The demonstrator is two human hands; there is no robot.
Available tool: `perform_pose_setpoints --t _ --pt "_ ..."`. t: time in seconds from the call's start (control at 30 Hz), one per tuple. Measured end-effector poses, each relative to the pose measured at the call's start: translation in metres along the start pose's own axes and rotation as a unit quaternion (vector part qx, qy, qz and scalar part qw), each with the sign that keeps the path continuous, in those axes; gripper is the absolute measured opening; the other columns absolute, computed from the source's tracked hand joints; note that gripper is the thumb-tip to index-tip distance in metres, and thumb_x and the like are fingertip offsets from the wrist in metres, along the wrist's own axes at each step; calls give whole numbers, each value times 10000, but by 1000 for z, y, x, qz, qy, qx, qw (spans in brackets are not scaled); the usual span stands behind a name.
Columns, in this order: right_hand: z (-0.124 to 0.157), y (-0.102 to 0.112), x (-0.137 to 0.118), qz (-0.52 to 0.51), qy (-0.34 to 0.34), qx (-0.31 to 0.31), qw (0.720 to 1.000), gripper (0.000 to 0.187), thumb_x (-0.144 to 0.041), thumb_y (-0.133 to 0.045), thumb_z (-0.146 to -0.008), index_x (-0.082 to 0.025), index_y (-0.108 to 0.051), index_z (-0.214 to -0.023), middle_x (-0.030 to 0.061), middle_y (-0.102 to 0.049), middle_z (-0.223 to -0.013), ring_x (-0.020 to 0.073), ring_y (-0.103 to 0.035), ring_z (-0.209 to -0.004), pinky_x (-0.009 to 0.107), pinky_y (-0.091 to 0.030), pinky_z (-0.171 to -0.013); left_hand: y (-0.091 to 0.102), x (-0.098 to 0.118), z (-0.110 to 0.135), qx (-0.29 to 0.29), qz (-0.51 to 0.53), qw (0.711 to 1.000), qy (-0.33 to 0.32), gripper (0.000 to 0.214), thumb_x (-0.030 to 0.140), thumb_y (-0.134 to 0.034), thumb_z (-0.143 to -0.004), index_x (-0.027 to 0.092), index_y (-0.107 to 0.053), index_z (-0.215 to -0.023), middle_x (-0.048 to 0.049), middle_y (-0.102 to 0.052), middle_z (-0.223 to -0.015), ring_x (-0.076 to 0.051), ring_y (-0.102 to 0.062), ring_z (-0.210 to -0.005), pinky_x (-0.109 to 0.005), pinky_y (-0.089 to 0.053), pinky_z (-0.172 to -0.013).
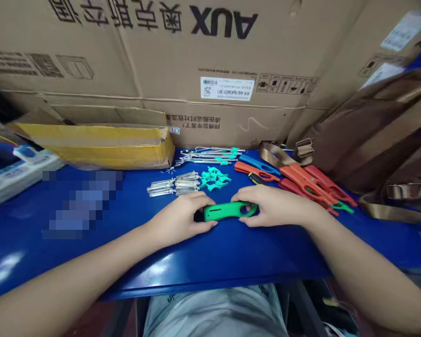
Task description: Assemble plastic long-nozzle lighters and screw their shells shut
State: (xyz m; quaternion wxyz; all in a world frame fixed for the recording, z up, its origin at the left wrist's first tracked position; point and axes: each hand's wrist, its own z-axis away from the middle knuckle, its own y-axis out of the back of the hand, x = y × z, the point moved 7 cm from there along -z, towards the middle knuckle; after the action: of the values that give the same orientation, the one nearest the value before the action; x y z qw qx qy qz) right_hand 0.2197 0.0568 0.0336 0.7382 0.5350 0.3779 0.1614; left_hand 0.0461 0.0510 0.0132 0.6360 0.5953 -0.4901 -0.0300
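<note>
A green plastic lighter casing (221,211), with a slot on one side and a round opening at its right end, is held level just over the blue table. My left hand (186,216) pinches its left end between thumb and fingers. Around the ring-shaped right end, my right hand (269,206) is closed the same way. Just beyond my hands lie small teal plastic triggers (214,178) in a loose pile. To their left are clear lighter tanks (175,183) in rows, and behind them thin metal rods with wires (210,156).
Orange, red and blue casings (312,185) are heaped at the right, near a brown bag (379,126) with straps. A yellow-taped carton (101,145) and a white power strip (17,175) stand at the left. A large cardboard sheet (154,70) walls off the back.
</note>
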Motion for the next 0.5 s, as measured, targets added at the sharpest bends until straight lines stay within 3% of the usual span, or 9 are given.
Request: perform_pose_setpoints --t 0.13,0.27,0.4,0.5 --pt "1 -1 -1 21 10 38 999 351 -261 -656 -873 -194 -706 -1214 81 -625 -1201 233 -650 -1031 375 -531 -952 0 -1 -3 -5 -26 1000 -17 273 289 -735 -886 177 -735 -1135 -49 -674 -986 -204 -643 -926 -319 -509 -838" --pt "0 -5 -1 36 16 39 998 430 -263 -602 -934 -182 -636 -1355 119 -616 -1260 251 -664 -1055 395 -548 -957 0 -3 -4 -9 -69 997 -23 305 315 -695 -923 159 -724 -1184 -70 -679 -999 -211 -660 -900 -324 -525 -817" --pt "1 5 -5 31 64 111 991 379 -260 -508 -1007 -147 -627 -1349 137 -661 -1227 257 -671 -1088 409 -544 -975 4 -2 -3 16 -129 990 -50 384 354 -652 -960 103 -682 -1248 -104 -696 -1024 -245 -671 -927 -351 -523 -828" --pt "3 14 -6 5 97 151 984 442 -369 -604 -987 -162 -597 -1377 126 -661 -1236 243 -649 -1124 371 -529 -984 11 -1 -4 39 -94 993 -58 347 371 -636 -973 113 -693 -1197 -78 -699 -967 -211 -661 -867 -313 -503 -797"
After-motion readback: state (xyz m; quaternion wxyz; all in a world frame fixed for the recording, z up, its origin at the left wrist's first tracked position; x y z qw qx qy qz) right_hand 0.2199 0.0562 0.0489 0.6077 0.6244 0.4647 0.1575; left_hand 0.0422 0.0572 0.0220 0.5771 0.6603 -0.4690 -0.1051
